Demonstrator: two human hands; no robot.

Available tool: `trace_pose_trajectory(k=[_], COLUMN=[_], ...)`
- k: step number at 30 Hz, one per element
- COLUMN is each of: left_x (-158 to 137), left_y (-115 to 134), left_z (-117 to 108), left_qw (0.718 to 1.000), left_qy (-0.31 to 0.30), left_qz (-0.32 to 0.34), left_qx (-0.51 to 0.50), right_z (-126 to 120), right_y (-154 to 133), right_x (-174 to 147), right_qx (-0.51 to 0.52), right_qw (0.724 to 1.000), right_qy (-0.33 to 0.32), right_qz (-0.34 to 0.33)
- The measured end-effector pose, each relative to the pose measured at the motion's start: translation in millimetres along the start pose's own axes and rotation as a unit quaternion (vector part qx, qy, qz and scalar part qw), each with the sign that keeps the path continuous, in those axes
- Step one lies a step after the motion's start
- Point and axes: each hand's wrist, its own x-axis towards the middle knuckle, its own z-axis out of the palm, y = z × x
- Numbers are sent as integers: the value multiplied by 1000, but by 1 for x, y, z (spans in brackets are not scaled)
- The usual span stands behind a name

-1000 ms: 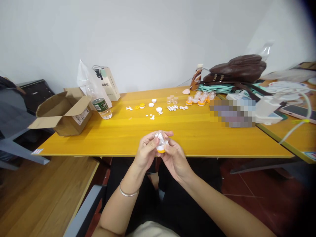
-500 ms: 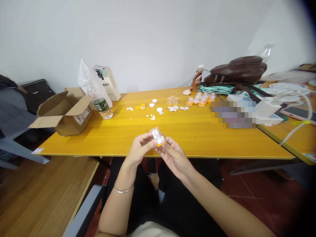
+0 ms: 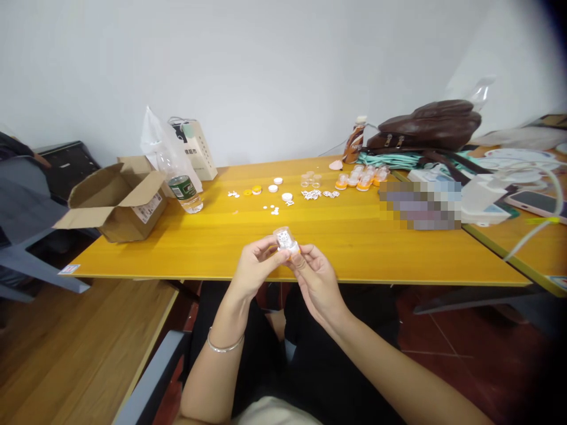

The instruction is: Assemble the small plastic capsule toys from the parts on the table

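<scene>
Over the table's front edge, both hands grip one small capsule toy [image 3: 286, 238] with a clear dome, a white and orange base and a white, dark-patterned piece inside. My left hand [image 3: 257, 264] is closed on its left side, thumb against the base. On the base's right side, my right hand [image 3: 315, 274] pinches with thumb and fingers. Beyond the hands lie white round caps [image 3: 287, 196], yellow rings [image 3: 256, 190], clear domes [image 3: 310, 179], small white discs [image 3: 275, 211] and white patterned pieces [image 3: 311, 194]. Several assembled orange-based capsules [image 3: 364, 181] stand in a cluster at back right.
At left on the yellow table [image 3: 212, 248] are an open cardboard box [image 3: 119, 206], a water bottle [image 3: 186, 193] and a paper bag [image 3: 199, 150]. A brown drink bottle [image 3: 354, 141], a brown leather bag [image 3: 425, 127], a power strip [image 3: 482, 206] and a phone [image 3: 538, 203] occupy the right.
Both hands have shifted slightly right with the capsule toy. It has turned a little, so the dark pattern inside faces me differently.
</scene>
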Motion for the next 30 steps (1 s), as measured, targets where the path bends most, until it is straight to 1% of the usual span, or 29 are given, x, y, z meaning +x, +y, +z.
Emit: trace_pose_trajectory(k=[5,8,11,14,18,21,23,27,30], left_x=[-3,-4,-5,-4,-2,-1,-1,2,7], left_y=[1,-1,-3,-5,-7,-6,-6,-8,-8], left_z=[4,8,10,10,6,3,2,-1,-3], left_qw=[1000,1000,1000,999,998,997,997,998,998], left_qy=[0,-8,-10,-26,-45,-54,-58,-56,-55], left_qz=[7,2,17,7,-19,-15,-10,0,21], left_qx=[-3,-10,-10,-22,-47,-50,-47,-20,34], right_z=[-1,-2,-3,-3,-1,-2,-4,-7,-12], right_y=[2,4,4,3,1,2,2,-1,-4], right_x=[-1,-2,-3,-4,-2,0,2,8,14], right_qx=[-7,8,26,43,90,136,149,122,70], right_qw=[1000,1000,1000,999,993,985,982,983,987], right_qy=[-4,-14,-9,-14,-45,-59,-62,-62,-77], right_qz=[-9,-6,1,21,58,87,100,119,125])
